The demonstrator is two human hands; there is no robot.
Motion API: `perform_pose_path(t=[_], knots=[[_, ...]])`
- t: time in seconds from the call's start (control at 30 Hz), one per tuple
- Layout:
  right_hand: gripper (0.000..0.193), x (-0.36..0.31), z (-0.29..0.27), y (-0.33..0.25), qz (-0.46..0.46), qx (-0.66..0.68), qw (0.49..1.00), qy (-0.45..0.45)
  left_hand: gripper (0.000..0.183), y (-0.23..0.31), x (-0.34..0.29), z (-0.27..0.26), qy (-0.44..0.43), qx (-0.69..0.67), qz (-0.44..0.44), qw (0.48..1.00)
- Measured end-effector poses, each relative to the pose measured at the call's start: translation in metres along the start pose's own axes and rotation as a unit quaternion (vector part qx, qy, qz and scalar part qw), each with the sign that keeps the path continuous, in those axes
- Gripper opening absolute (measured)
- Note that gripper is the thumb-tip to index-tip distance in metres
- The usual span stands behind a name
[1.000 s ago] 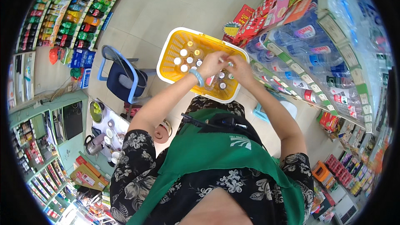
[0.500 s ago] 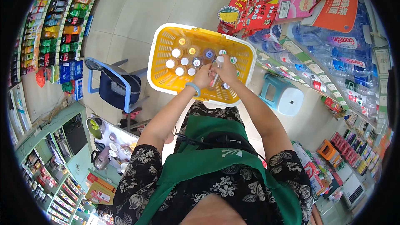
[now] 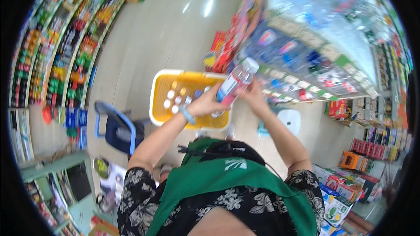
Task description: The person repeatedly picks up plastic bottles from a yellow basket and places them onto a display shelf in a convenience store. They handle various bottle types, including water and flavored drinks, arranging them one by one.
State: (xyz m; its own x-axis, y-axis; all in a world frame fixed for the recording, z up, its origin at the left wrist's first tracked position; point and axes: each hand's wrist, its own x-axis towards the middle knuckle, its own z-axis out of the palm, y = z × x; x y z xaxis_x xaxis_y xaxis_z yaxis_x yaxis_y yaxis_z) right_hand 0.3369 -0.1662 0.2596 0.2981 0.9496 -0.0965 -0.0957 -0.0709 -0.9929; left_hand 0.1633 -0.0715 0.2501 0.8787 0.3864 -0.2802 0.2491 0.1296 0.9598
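Observation:
A clear plastic bottle [image 3: 230, 88] with a white cap and a pink and blue label is held up above the basket's right end, tilted with its cap toward the far right. My left hand [image 3: 206, 104] is closed round its lower part. On the right side of the same bottle, near its shoulder, my right hand [image 3: 253, 98] has its fingers against it, partly blurred. Below them is a yellow basket with a white rim [image 3: 153, 98]. Several upright bottles with white, yellow and blue caps [image 3: 167, 103] stand inside it; my left hand and the raised bottle hide some.
Shelves of water bottles [image 3: 280, 52] rise at the right, with red snack packs [image 3: 229, 39] on their near corner. A pale blue stool [image 3: 288, 121] stands below them. Left are a blue-framed chair [image 3: 118, 126] and drink shelves [image 3: 61, 61]. Boxes [image 3: 339, 183] lie lower right.
The bottle has come up out of the basket in my hands. My view has shifted, so the basket now sits lower in the picture and the shelves look blurred.

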Motion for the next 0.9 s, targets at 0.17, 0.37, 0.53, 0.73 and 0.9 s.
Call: perform_pose_path(t=[0.17,0.37,0.53,0.73,0.9], knots=[[0.073,-0.037,-0.03,-0.081,-0.037,-0.154,0.987,-0.003,0.067,0.095,0.005,0.039,0.021,0.103,0.165,0.981],[0.068,-0.065,-0.069,-0.189,-0.133,0.005,0.99,0.043,0.069,0.197,0.029,0.09,0.05,0.183,0.322,0.928],[0.065,-0.054,-0.115,-0.248,-0.292,-0.076,0.939,0.168,0.074,0.249,0.065,0.131,0.165,0.225,0.476,0.834],[0.071,0.017,-0.173,-0.28,-0.337,-0.27,0.858,0.279,0.075,0.26,0.122,0.154,0.197,0.34,0.452,0.801],[0.067,0.055,-0.175,-0.277,-0.289,-0.346,0.84,0.301,0.073,0.263,0.142,0.144,0.211,0.35,0.379,0.83]])
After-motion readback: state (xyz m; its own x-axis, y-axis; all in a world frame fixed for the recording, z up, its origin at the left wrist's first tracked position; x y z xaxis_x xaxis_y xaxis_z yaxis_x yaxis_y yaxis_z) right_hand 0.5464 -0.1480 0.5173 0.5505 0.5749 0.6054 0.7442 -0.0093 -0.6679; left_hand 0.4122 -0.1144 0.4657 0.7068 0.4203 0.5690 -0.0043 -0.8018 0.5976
